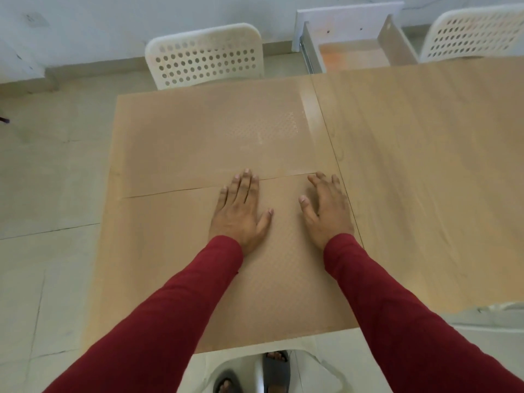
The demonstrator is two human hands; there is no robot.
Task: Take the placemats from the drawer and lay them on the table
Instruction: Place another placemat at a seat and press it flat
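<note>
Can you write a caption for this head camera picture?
Both hands, left and right, press flat on the near placemat on the table.

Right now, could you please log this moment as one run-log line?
left hand: flat on near tan translucent placemat | right hand: resting on it | far placemat: laid | white drawer: open

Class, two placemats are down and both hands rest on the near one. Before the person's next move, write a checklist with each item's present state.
1. Near placemat flat on the table: ok.
2. Far placemat flat: ok.
3. Mats meet edge to edge, square: not ok, the seam slants.
4. Left hand and right hand hold nothing: ok.
5. Drawer shut: not ok, open.
6. More mats in drawer: cannot tell.
</note>
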